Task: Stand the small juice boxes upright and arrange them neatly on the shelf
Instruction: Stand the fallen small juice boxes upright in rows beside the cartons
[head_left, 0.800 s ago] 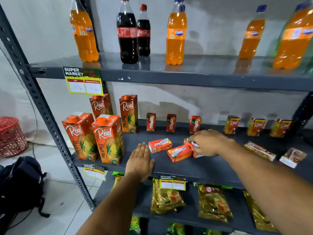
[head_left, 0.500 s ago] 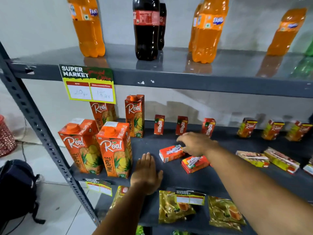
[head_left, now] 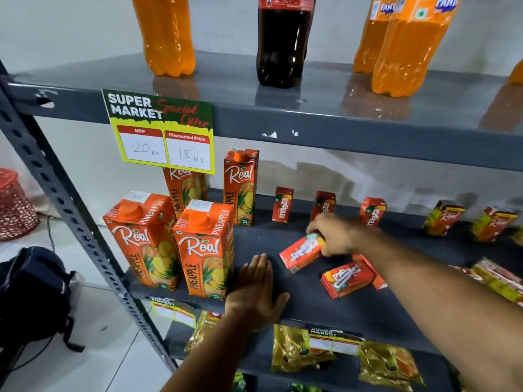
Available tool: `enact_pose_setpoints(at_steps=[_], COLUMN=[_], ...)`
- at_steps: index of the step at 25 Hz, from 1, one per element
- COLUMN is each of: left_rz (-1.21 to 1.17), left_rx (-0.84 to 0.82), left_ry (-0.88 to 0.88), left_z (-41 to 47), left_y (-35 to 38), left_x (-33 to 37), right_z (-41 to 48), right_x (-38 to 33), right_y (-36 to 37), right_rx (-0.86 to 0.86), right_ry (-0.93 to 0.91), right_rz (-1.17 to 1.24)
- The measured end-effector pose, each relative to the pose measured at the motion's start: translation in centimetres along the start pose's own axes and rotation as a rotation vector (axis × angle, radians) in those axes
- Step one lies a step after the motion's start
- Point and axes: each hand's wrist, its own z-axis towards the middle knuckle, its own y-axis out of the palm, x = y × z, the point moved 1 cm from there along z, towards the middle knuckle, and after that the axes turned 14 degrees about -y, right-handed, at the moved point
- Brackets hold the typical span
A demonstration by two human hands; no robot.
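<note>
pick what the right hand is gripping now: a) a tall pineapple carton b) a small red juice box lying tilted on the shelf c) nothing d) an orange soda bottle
b: the right hand has its grip on one end of a small red juice box, still tilted on the middle shelf.

Left hand (head_left: 256, 295) flat, palm down, right hand (head_left: 336, 236) outstretched, grip closed

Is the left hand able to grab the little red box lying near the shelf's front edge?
Probably yes. The left hand rests flat on the shelf, and the lying red box sits just to its right with only bare shelf between them.
</note>
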Motion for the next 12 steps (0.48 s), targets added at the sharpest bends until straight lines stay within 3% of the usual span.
enact_pose_setpoints(at_steps=[6,8,10,12], left_rz=[0.035,0.038,0.041,0.046], left_rx=[-0.033,-0.03,-0.012,-0.008], left_ry=[-0.035,-0.041,-0.046,-0.044], left_z=[-0.3,-0.4,-0.3,-0.3], left_y=[-0.3,-0.3,-0.3,-0.3], left_x=[0.5,0.5,0.4,0.5], right_z=[1.2,1.3,0.9,1.0], right_x=[-2.9,-3.2,-3.2,-2.8], right_y=[-2.2,-2.4,-2.5,-2.2], right_rx=[0.067,0.067,0.042,0.037], right_ry=[-0.263,-0.393,-0.351,-0.334], right_rz=[-0.146,-0.31,-0.184,-0.205])
